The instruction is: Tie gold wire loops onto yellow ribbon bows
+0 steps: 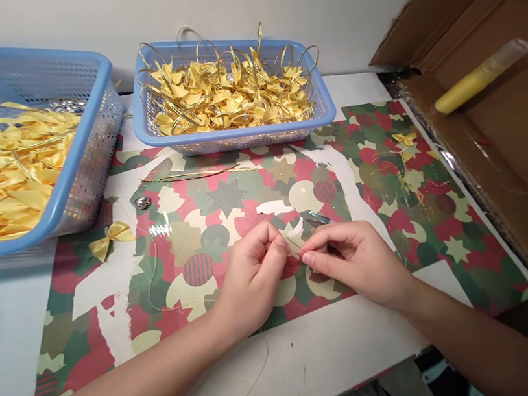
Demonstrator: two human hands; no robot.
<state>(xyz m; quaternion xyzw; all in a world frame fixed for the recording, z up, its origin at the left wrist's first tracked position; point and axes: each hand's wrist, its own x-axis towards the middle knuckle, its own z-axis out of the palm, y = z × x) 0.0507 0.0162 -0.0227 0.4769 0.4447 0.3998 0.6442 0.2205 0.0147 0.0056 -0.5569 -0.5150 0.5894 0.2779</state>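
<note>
Between my two hands a short length of thin gold cord (295,244) runs just above the patterned sheet. My left hand (255,274) is closed, thumb against the bent fingers, gripping one end. Thumb and forefinger of my right hand (358,260) pinch the other end. A thin pale thread (150,286) trails left of my left hand, and another strand (263,368) hangs below it. Just beyond my right hand lies a dark metal blade-like tool (316,218), partly hidden. A yellow ribbon bow (111,240) and a small silver bell-like piece (142,202) lie to the left.
A blue basket (235,134) at the back holds yellow bows with gold cord loops. Another blue basket (82,200) at left holds yellow ribbon pieces. Gold cords (196,174) lie before the back basket. A cardboard box (503,190) with a yellow tube (480,76) borders the right.
</note>
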